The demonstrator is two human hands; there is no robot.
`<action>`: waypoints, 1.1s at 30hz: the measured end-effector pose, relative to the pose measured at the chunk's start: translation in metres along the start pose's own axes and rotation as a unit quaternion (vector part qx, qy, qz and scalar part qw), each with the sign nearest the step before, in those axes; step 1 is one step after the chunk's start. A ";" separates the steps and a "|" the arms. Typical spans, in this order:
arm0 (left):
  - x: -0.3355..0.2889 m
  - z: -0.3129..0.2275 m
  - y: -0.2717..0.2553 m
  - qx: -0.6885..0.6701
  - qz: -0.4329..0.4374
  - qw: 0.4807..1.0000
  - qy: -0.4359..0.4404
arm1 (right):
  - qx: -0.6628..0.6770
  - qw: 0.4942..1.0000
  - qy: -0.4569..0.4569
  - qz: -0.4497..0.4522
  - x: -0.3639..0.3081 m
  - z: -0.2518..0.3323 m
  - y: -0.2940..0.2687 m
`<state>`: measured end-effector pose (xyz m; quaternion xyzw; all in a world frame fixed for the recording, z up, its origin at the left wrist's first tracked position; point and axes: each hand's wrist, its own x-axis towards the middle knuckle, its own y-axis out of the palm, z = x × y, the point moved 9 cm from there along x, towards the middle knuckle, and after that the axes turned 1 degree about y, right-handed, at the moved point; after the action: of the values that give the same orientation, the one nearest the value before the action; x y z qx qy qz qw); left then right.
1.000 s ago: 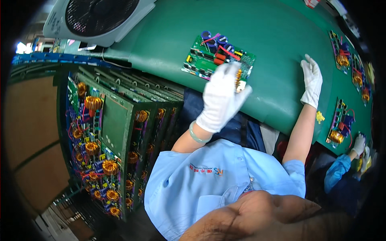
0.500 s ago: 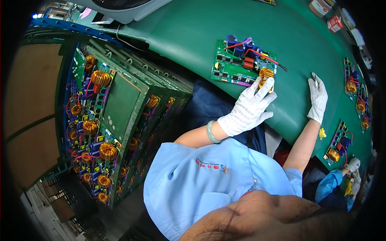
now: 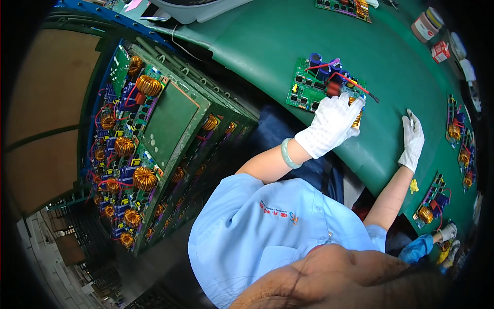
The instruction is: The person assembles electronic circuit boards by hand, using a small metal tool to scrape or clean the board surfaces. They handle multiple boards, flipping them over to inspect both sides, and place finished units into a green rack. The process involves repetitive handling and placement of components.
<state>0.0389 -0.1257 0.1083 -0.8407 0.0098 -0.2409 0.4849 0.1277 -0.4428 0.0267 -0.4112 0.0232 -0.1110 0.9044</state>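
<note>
A green circuit board (image 3: 303,98) lies on the green table mat, carrying blue capacitors, red and black wires, and a copper-wound toroidal coil (image 3: 356,121) at its right end. My left hand (image 3: 329,126), in a white glove, reaches over the near edge of the board. Its fingers are closed on the coil and partly cover it. My right hand (image 3: 412,140), also gloved in white, rests on the mat to the right of the board. Its fingers are stretched out, with nothing in them.
At my left stands a rack (image 3: 177,110) of similar coil-bearing boards. Another board (image 3: 346,7) lies at the far edge; several more, including one board (image 3: 431,201), are at the right. Tubs (image 3: 426,26) stand far right. Another person's gloved hand (image 3: 448,232) shows lower right.
My left hand has shifted further over the board, its fingers curling more around the coil. The whole view has swung, so the scene sits further right. My right hand stays on the mat.
</note>
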 end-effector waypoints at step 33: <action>-0.183 0.108 -0.293 0.255 -0.296 0.860 -0.328 | 0.083 0.987 -0.072 0.121 0.025 -0.036 0.048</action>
<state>-0.1415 0.1627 0.2320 -0.6811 -0.4614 -0.0773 0.5633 0.1562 -0.4446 -0.0317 -0.3356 -0.0015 0.0278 0.9416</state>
